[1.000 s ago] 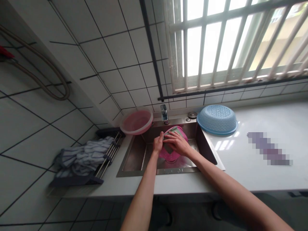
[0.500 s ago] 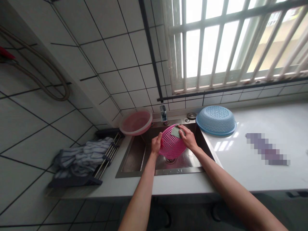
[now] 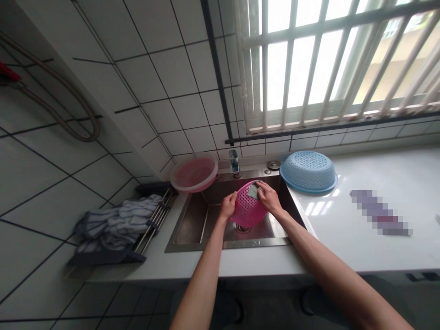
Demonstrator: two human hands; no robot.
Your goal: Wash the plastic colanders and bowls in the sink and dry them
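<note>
The left arm (image 3: 204,270) and right arm (image 3: 319,254) stretch forward and lean toward each other. The left hand (image 3: 228,206) is curled in a grip. The right hand (image 3: 269,198) has bent fingers, pointing far and left.

White-tiled walls (image 3: 175,68), bright barred window (image 3: 330,59), pale counter (image 3: 360,169)

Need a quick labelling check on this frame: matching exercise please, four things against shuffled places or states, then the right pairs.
Things
1. pink perforated plastic colander
2. small green cloth
3. blue perforated oval plastic basket
4. light striped cloth bundle

Places or states
A. upside down on the white counter, right of the stainless steel sink
B. bunched on the metal-barred rack, left of the sink
C. gripped by the left hand, over the sink
D. in the right hand, against the colander

Pairs: 1-C, 2-D, 3-A, 4-B
</note>
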